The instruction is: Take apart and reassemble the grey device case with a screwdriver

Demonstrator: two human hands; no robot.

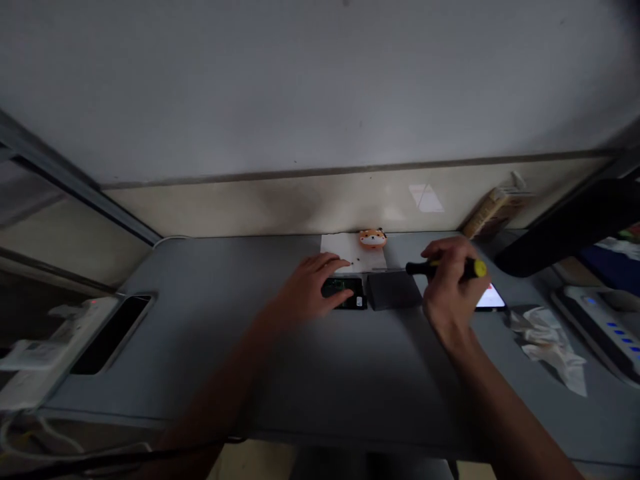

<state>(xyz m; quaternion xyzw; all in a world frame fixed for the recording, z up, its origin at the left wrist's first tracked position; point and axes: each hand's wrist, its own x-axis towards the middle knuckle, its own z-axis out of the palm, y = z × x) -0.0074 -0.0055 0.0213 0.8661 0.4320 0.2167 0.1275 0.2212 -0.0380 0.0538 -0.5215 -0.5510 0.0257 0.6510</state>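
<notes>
My right hand (451, 287) is wrapped round the black and yellow handle of a screwdriver (423, 269). Its thin shaft points left, just above the far edge of a dark grey rectangular block (393, 291). To the left of that block lies a small black device (356, 293) with green circuitry and a white label. My left hand (313, 287) rests over the device's left part, thumb stretched across it and fingers apart toward a white paper sheet (335, 244). A few tiny dark bits, perhaps screws, lie on the paper.
An orange animal-faced case (373, 239) sits on the paper's far side. A lit phone (491, 299) and crumpled tissue (550, 343) are to the right, near a black cylinder (560, 230) and carton (495, 212). Leftward lie another phone (113, 337) and a power strip (83, 333).
</notes>
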